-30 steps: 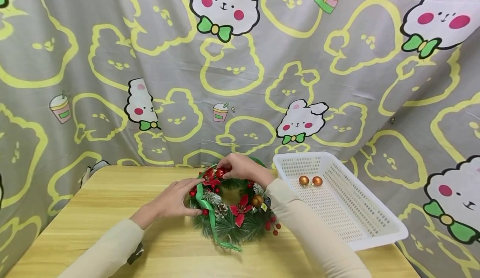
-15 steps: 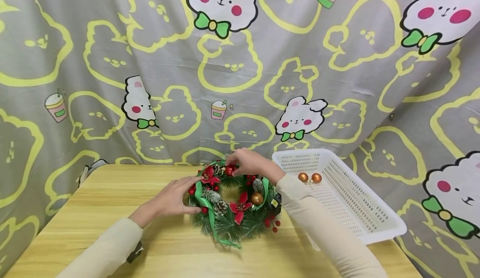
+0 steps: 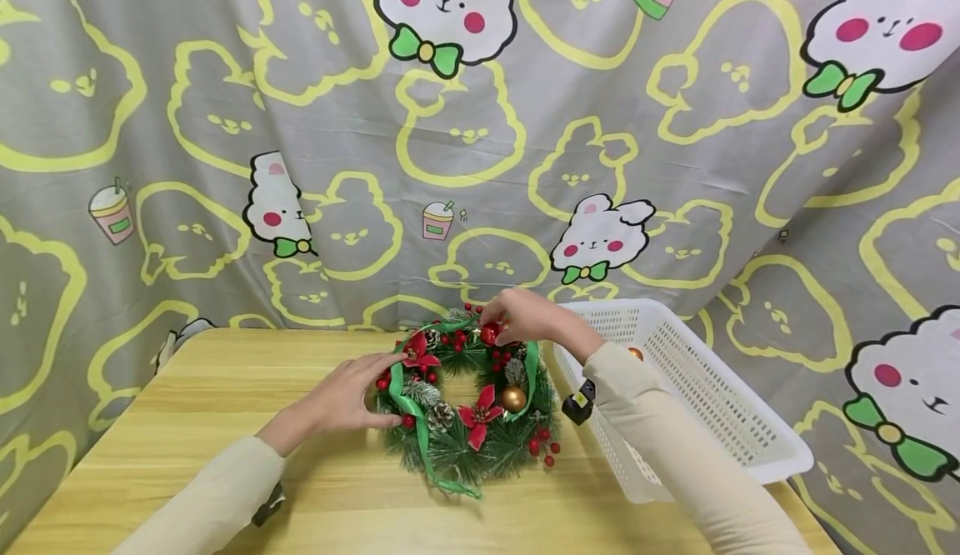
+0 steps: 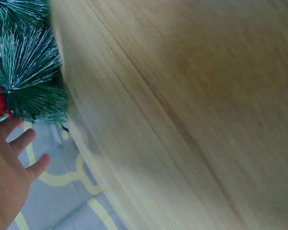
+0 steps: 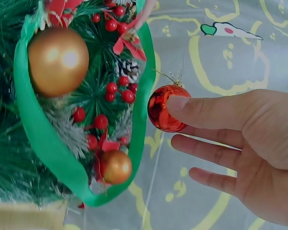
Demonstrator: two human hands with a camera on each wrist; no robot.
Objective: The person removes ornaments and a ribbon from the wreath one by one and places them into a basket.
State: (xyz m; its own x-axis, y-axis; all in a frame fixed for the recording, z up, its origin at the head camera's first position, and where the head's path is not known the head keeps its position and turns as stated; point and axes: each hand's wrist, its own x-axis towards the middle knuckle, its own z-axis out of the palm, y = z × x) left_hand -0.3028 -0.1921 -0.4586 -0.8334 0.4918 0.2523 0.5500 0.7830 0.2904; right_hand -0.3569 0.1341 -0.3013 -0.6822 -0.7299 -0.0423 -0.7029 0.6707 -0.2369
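Note:
A green pine wreath (image 3: 450, 447) with red berries, poinsettias and pinecones lies on the wooden table. Green ribbon (image 5: 38, 143) loops over it, one end trailing at the front. My left hand (image 3: 341, 397) rests against the wreath's left side, fingers extended; the left wrist view catches the fingers (image 4: 22, 142) spread beside the needles. Between thumb and fingers my right hand (image 3: 528, 322) pinches a shiny red bauble (image 5: 165, 112) with a thin gold loop, by the wreath's far right part. Gold baubles, one large (image 5: 59, 62) and one smaller (image 5: 116, 166), sit among the greenery.
To the right of the wreath stands a white perforated plastic basket (image 3: 738, 384). An orange-gold bauble (image 3: 636, 353) shows inside it, partly behind my right sleeve (image 3: 675, 422). A grey patterned curtain (image 3: 480, 163) hangs behind the table (image 3: 225, 388).
My right hand has moved rightward over the wreath's far side, carrying the red bauble from the far left part to the far right. My left hand has stayed in place.

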